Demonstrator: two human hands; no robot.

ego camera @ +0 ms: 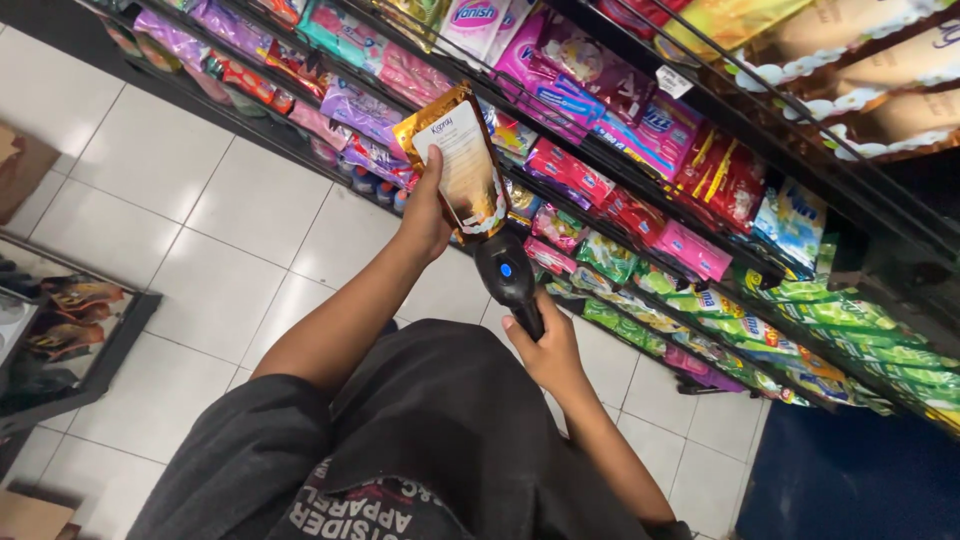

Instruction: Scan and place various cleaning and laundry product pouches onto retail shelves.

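Observation:
My left hand (425, 212) holds up a gold and brown refill pouch (462, 165) with a white label panel facing me. My right hand (547, 352) grips the handle of a black handheld scanner (507, 275) with a blue button. The scanner's head points up at the lower end of the pouch, almost touching it. Both hands are in front of a shop shelf, above my dark grey shirt.
Black wire shelves (640, 170) run diagonally across the upper right, packed with pink, purple, red and green soft packs. White tiled floor (200, 240) lies to the left. A low black rack (90, 350) stands at the left edge, and a cardboard box (20, 165) lies beyond it.

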